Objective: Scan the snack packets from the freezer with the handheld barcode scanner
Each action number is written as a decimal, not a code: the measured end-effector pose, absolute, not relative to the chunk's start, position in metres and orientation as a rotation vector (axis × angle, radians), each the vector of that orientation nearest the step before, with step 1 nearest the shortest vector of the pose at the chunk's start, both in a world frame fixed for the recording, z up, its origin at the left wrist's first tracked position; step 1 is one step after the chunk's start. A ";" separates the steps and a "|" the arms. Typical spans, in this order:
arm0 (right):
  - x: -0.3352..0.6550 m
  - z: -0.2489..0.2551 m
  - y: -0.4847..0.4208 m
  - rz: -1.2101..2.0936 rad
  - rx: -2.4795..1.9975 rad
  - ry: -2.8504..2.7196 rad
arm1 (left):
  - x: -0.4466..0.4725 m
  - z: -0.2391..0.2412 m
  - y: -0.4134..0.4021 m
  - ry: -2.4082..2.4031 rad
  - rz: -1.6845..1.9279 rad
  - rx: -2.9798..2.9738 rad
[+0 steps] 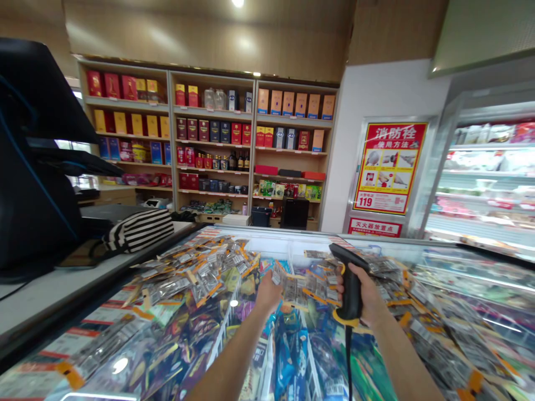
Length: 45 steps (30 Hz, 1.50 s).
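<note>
My right hand (368,291) is wrapped around the grip of a black and yellow barcode scanner (351,292), held upright with its cable hanging down. To its left, my left hand (268,294) is closed on the edge of a small clear packet (278,274) with a white label. The scanner and this packet are apart. Both hands are over the glass top of a chest freezer. More packets with orange edges (204,278) lie in a pile on the left of the glass, and another pile of packets (418,312) is on the right. Frozen goods (288,351) show through the glass.
On the left counter stand a black checkout terminal (37,167) and a black-and-white striped pouch (140,231). Shelves of boxed goods (213,131) line the back wall. A red and yellow poster (390,167) hangs beside a lit display fridge (493,172).
</note>
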State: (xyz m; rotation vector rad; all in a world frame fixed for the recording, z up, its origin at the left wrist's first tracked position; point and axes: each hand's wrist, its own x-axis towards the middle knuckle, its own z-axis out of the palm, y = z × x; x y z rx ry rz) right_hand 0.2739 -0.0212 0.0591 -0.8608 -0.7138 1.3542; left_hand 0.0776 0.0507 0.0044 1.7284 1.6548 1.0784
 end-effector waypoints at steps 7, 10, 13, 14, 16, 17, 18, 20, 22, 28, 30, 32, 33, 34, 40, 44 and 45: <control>0.287 0.050 -0.019 1.366 -0.812 -0.729 | 0.109 -0.006 0.047 1.759 0.825 2.048; 0.288 0.048 -0.019 1.381 -0.806 -0.745 | 0.117 -0.007 0.048 1.735 0.750 2.155; 0.286 0.048 -0.020 1.411 -0.790 -0.737 | 0.102 0.000 0.055 1.811 0.768 2.190; 0.284 0.048 -0.020 1.425 -0.788 -0.732 | 0.091 0.002 0.058 1.864 0.785 2.181; 0.279 0.048 -0.021 1.449 -0.789 -0.725 | 0.066 0.005 0.067 1.971 0.801 2.144; 0.276 0.048 -0.022 1.459 -0.792 -0.723 | 0.053 0.006 0.072 2.007 0.800 2.130; 0.274 0.048 -0.022 1.465 -0.798 -0.722 | 0.042 0.005 0.075 2.024 0.793 2.129; 0.268 0.047 -0.023 1.473 -0.825 -0.726 | 0.026 0.005 0.079 2.020 0.772 2.156; 0.264 0.045 -0.023 1.476 -0.851 -0.738 | 0.019 0.004 0.076 1.985 0.756 2.213; 0.254 0.044 -0.026 1.541 -0.897 -0.774 | 0.016 0.015 0.048 1.974 0.746 2.262; 0.249 0.044 -0.029 1.570 -0.909 -0.791 | 0.011 0.018 0.042 2.066 0.774 2.162; 0.243 0.044 -0.031 1.598 -0.904 -0.811 | 0.004 0.018 0.041 2.161 0.801 2.026; 0.240 0.043 -0.033 1.617 -0.895 -0.822 | 0.002 0.017 0.042 2.182 0.810 1.967; 0.237 0.042 -0.034 1.639 -0.881 -0.835 | 0.000 0.016 0.044 2.179 0.818 1.921; 0.220 0.041 -0.038 1.739 -0.861 -0.857 | 0.000 0.006 0.053 1.884 1.012 1.695; 0.212 0.042 -0.040 1.756 -0.844 -0.850 | -0.001 0.002 0.055 1.625 1.213 1.494; 0.211 0.043 -0.041 1.762 -0.828 -0.848 | -0.001 0.001 0.055 1.562 1.254 1.448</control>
